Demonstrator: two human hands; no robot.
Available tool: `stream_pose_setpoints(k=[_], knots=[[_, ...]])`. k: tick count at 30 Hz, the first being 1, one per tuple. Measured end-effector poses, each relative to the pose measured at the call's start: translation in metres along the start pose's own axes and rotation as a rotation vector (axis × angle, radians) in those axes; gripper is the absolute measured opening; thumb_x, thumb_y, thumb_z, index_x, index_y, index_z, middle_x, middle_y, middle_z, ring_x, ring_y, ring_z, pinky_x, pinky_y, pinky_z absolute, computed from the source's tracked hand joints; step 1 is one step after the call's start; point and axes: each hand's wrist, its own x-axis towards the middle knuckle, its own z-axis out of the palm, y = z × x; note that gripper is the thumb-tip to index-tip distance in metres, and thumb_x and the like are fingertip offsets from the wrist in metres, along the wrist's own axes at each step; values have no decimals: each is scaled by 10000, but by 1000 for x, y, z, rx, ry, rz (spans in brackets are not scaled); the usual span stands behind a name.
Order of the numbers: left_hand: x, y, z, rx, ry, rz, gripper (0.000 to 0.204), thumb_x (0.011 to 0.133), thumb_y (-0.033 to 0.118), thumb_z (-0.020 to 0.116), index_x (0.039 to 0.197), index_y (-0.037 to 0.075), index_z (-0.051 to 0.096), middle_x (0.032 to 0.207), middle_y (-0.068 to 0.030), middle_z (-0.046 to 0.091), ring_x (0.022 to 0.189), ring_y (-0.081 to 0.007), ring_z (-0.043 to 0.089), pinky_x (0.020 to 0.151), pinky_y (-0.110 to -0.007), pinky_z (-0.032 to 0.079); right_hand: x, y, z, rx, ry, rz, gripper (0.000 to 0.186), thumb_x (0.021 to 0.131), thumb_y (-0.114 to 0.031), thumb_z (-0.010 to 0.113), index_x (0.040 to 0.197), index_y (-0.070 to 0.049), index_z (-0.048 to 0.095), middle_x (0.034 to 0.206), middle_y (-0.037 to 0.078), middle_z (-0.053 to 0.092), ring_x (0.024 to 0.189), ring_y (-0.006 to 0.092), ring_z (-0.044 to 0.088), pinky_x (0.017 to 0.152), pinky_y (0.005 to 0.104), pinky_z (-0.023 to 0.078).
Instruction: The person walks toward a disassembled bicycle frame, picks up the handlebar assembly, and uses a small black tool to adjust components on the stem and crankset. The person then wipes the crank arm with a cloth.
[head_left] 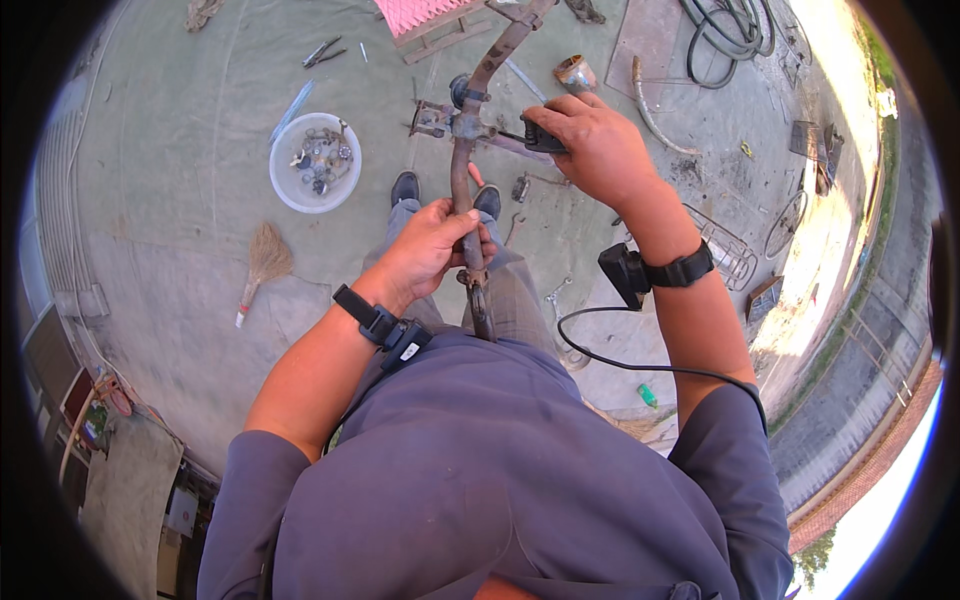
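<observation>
The left hand (432,247), at the centre of the frame, has its thumb and fingers closed around a rusty metal tube (461,178), which runs from the top edge down to the person's waist. Right of it and a little higher, the right hand (602,150) pinches a black block-like piece (545,136) beside the tube's joint; whether the piece touches the joint I cannot tell. Left of centre stands a white bowl (281,184) with small metal parts (325,160) inside, and below it lies a straw hand broom (269,256). Pliers (322,53) lie at upper left, a rusty can (575,73) at upper centre-right, and a coiled dark hose (711,84) at upper right.
</observation>
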Motion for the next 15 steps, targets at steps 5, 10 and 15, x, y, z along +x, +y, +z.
stream_pose_setpoints(k=[5, 10, 15], knots=[[0, 0, 0, -13, 0, -2, 253, 1012, 225, 580, 1132, 21, 490, 978, -83, 624, 886, -223, 691, 806, -385, 589, 5, -3, 2, -33, -31, -17, 486, 699, -38, 735, 1153, -200, 676, 993, -17, 649, 974, 224, 614, 777, 358, 551], [2, 0, 0, -32, -9, -2, 245, 1008, 215, 589, 1131, 25, 494, 967, -82, 627, 879, -227, 691, 807, -388, 590, 11, -2, 5, -57, -69, -34, 459, 725, -44, 717, 1154, -203, 673, 1024, -23, 651, 986, 215, 615, 777, 345, 548], [2, 0, 0, -40, -15, -3, 242, 1006, 215, 592, 1126, 27, 499, 961, -82, 631, 875, -227, 692, 804, -392, 591, 18, -3, 5, -100, -61, -83, 409, 739, -57, 703, 1122, -198, 685, 997, -7, 629, 988, 215, 611, 762, 348, 542]])
